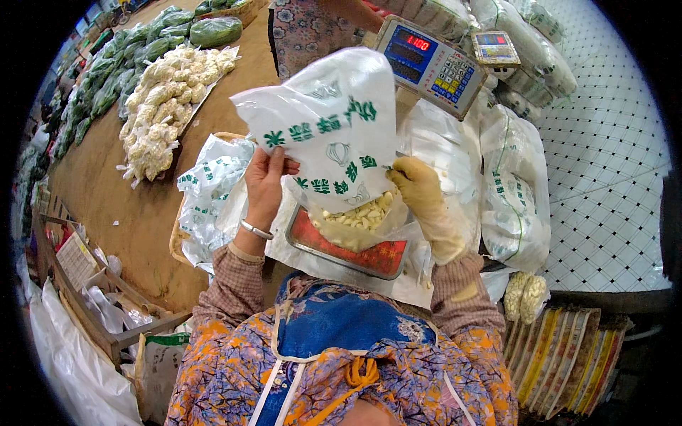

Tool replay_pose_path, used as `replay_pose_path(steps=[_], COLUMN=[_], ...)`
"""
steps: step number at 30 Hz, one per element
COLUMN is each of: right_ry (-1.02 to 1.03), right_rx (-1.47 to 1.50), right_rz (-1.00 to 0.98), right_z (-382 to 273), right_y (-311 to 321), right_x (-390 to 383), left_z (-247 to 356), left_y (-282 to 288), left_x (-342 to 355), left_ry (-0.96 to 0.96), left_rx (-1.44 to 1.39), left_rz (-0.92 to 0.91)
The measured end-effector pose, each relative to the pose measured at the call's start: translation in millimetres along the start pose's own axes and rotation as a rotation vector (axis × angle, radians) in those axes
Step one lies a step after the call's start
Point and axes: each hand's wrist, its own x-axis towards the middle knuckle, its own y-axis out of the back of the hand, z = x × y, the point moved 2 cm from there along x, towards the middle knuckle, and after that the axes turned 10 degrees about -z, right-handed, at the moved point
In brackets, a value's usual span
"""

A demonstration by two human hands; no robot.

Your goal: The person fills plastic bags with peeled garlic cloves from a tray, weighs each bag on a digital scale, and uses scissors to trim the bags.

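Note:
I hold up a white plastic bag with green printing; pale peeled cloves lie in its lower part. My left hand, bare with a silver bangle on the wrist, grips the bag's left edge. My right hand, in a yellowish rubber glove, pinches its right edge. The bag's bottom rests in a metal tray with a red base in front of me.
A digital scale stands behind the bag, with a second small one beyond. Filled white bags lie at the right. On the brown table at the left are a heap of bagged garlic and green vegetables. Another person's patterned clothing shows at the top.

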Motion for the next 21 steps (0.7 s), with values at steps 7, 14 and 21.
replay_pose_path(steps=[7, 14, 21], right_ry=[0.138, 0.142, 0.178], right_rx=[-0.156, -0.149, -0.104], right_rz=[0.2, 0.267, 0.301], right_z=[-43.2, -55.9, -64.3], right_y=[28.4, 41.1, 43.9], right_x=[0.8, -2.5, -6.9], left_z=[-4.1, 7.7, 11.6], left_y=[6.9, 2.0, -1.6], left_x=[-0.7, 2.5, 7.7], left_ry=[-0.01, -0.051, -0.038], left_rx=[-0.214, -0.267, -0.238], left_rz=[0.022, -0.014, -0.036])
